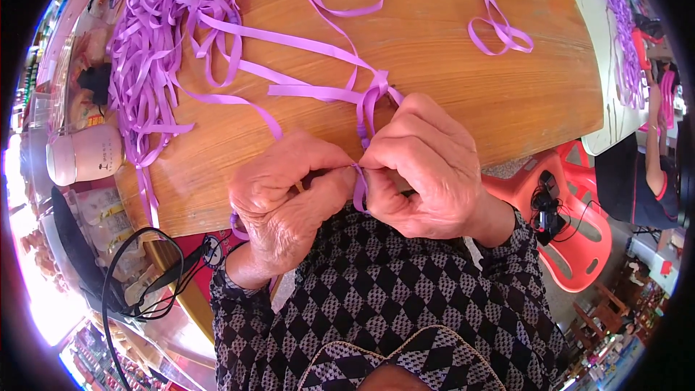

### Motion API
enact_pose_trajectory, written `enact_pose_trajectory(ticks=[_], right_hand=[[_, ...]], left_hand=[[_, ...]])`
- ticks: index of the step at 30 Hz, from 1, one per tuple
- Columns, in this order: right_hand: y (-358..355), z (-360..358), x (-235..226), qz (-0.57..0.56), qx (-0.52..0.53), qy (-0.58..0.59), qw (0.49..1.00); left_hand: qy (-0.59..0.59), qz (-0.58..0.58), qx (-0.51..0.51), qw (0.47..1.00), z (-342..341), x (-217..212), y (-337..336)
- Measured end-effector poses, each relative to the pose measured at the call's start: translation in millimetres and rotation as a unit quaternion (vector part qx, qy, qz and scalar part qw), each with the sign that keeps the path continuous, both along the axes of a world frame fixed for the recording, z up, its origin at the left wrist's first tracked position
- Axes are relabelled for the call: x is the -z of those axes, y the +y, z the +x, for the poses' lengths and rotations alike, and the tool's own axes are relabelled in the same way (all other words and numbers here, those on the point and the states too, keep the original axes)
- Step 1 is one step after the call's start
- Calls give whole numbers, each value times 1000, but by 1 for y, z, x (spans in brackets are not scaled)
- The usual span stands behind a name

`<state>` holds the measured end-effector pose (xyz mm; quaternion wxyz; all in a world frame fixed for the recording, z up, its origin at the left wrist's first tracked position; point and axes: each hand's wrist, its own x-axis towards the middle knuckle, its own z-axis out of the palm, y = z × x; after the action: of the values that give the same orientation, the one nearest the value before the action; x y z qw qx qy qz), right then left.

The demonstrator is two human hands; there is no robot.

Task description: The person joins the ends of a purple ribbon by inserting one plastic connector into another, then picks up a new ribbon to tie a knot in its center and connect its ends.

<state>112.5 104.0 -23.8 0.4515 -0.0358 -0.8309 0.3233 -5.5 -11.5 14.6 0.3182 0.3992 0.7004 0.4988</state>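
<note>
At the table's near edge, my left hand (293,192) and my right hand (427,170) meet, each with thumb and forefinger pinched on a purple ribbon (378,87). Their fingertips almost touch, and a short end of the ribbon hangs below them. Just above the fingers the ribbon is bunched into a small knot or wrap, with loops rising toward the table. Long strands run from there to the upper left. Another bit of purple ribbon shows below my left palm, by the wrist. The curled lower fingers of both hands are partly hidden.
A large heap of purple ribbons (156,36) covers the wooden table's (434,51) far left. One loose ribbon loop (499,32) lies at the far right. A pale lidded jar (87,156) stands left, above black cables (156,275). An orange chair (572,239) and another person's arm (654,137) are at right.
</note>
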Motion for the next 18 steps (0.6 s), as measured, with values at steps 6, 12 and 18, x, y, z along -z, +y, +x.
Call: enact_pose_trajectory(ticks=[6, 12, 18], right_hand=[[-1, 4, -1, 13, 8, 6, 1000], [3, 3, 1, -14, -18, -8, 1000], [5, 2, 3, -12, -15, -7, 1000]], left_hand=[[-252, -43, -11, 967, -6, 1, 0], [-337, -59, -56, 938, 0, -9, 3], [-114, -47, 8, 992, -2, -6, 1]])
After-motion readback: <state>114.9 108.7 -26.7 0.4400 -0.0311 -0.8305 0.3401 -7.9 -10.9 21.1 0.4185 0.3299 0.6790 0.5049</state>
